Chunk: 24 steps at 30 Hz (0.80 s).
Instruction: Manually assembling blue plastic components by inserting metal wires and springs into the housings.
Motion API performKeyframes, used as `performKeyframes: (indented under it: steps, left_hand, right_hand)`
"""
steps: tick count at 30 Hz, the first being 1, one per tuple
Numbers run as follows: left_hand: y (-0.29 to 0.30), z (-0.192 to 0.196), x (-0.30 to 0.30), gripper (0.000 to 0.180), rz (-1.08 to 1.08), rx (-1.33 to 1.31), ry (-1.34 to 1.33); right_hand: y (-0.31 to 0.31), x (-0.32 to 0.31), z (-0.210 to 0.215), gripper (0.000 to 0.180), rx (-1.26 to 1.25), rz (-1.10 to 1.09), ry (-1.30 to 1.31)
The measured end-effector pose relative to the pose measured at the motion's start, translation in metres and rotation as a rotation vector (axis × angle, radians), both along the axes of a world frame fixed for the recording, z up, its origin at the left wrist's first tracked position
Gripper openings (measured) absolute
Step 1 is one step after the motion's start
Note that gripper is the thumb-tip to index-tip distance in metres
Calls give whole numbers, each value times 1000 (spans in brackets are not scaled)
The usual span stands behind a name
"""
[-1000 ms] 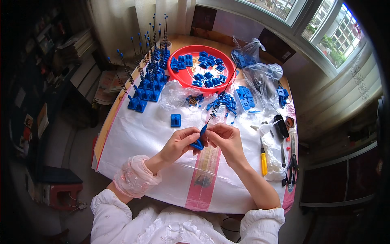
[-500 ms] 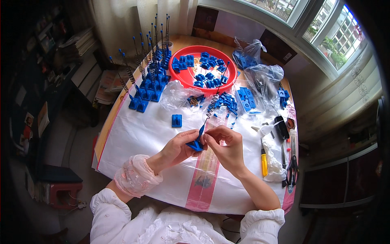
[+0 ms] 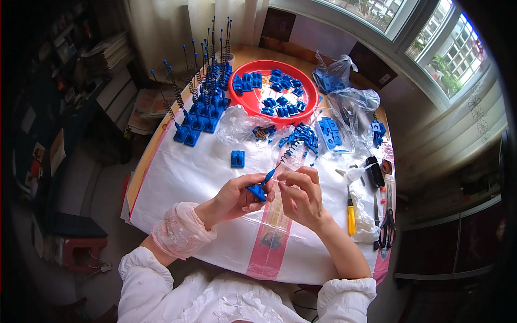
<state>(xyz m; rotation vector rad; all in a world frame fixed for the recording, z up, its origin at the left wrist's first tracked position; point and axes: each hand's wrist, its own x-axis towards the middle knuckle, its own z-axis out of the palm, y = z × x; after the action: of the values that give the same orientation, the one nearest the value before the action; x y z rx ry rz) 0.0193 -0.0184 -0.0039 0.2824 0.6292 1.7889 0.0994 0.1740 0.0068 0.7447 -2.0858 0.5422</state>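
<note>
My left hand grips a blue plastic base in front of me. A blue stem rises from the base, tilted to the right, and a black coil spring extends from it toward the pile of parts. Just right of the stem is my right hand, its fingers curled and the thumb close to the index fingertip. Whatever lies between those fingertips is too small to make out. A single blue base lies on the white table cover, beyond my left hand.
Finished-looking spring pieces stand in rows at the far left. A red round tray holds blue parts. Nearer are small blue pieces, brass-coloured screws and a clear box. Scissors and a yellow-handled tool lie right.
The stem and spring have tipped further right and away from me. My right hand has drawn slightly back from the stem, its fingers more raised.
</note>
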Motion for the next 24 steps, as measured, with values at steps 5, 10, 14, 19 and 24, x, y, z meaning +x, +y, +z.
performKeyframes:
  steps: [5, 10, 14, 19, 24]
  left_hand:
    - [0, -3, 0, 30, -55, 13, -21]
    - [-2, -4, -2, 29, -55, -42, -1]
    - [-2, 1, -1, 29, -31, -100, 37]
    - [-3, 1, -3, 29, -44, -123, 84]
    - [-2, 0, -2, 28, -41, -138, 100]
  right_hand:
    - [3, -2, -5, 35, 21, 80, 5]
    - [5, -2, -6, 30, 48, 110, -42]
    - [5, -2, -7, 27, 68, 109, -66]
    - [3, -2, -7, 24, 73, 111, -58]
    - [3, -1, -6, 20, 93, 111, -39]
